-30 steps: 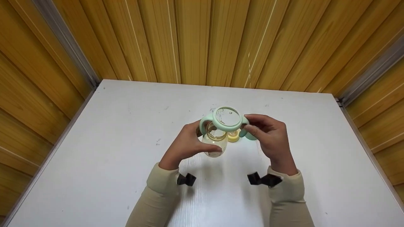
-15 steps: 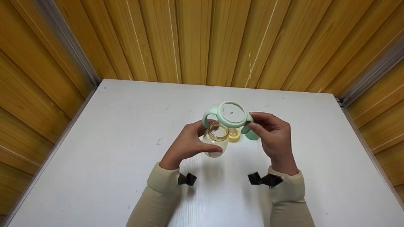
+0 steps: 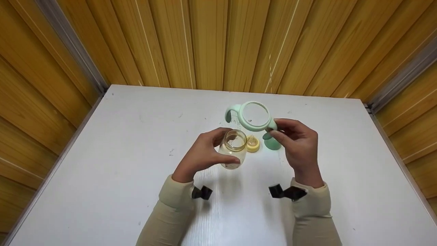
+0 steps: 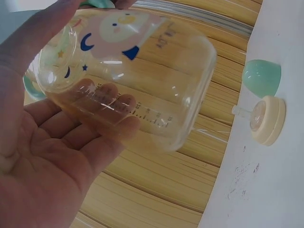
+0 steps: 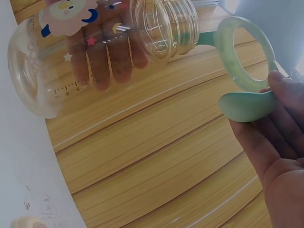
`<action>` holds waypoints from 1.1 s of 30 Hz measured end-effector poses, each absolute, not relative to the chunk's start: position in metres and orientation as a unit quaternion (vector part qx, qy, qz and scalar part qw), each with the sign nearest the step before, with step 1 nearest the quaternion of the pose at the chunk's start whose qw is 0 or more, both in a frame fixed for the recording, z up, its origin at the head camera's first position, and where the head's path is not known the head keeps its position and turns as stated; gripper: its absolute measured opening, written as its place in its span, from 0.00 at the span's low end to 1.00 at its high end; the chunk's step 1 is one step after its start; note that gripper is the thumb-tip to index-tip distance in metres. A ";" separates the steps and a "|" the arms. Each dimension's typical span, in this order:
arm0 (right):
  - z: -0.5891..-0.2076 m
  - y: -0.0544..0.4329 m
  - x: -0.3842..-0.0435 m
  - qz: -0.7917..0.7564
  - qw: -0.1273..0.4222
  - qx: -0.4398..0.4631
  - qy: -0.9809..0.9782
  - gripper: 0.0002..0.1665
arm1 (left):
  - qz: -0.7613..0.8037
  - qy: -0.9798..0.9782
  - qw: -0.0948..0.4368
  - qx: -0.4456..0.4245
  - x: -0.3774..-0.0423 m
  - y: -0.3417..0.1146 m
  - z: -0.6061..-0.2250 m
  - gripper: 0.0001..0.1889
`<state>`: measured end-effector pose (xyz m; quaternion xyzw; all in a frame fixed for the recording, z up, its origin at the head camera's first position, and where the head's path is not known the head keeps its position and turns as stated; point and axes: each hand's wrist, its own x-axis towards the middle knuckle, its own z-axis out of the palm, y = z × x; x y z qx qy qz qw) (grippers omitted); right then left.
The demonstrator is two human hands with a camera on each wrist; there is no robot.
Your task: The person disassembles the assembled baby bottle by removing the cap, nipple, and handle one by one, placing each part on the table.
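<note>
My left hand (image 3: 208, 152) grips a clear baby bottle (image 4: 142, 80) with its open neck facing up and a cartoon print and scale on its side. Fingers wrap one side of it, the thumb the other. In my right hand (image 3: 298, 145), thumb and fingers pinch one handle of a mint-green two-handled ring (image 3: 243, 119). That ring is held above and a little beyond the bottle mouth, apart from it, its other handle pointing left. The right wrist view shows the pinched handle's rounded end (image 5: 247, 107) sticking out below the thumb.
On the white table (image 3: 136, 153), just right of the bottle, a yellow collar with a clear nipple (image 3: 253, 144) stands beside a green dome cap (image 3: 272, 143). Wood-look panels (image 3: 211, 44) wall in the back and sides.
The green ring has risen off the bottle neck and moved up, away and slightly right with my right hand. My left hand and the bottle have stayed nearly still.
</note>
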<state>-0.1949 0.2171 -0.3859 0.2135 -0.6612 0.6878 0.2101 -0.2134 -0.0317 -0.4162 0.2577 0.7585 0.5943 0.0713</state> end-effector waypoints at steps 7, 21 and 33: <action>-0.385 0.219 -0.195 0.685 0.212 0.213 -0.664 0.17 | 0.593 0.760 0.073 0.258 -0.214 -0.031 -0.416 0.37; -0.388 0.220 -0.195 0.645 0.233 0.198 -0.700 0.18 | 0.576 0.773 0.076 0.256 -0.213 -0.031 -0.416 0.37; -0.391 0.220 -0.198 0.606 0.256 0.220 -0.721 0.16 | 0.574 0.772 0.071 0.264 -0.214 -0.031 -0.416 0.38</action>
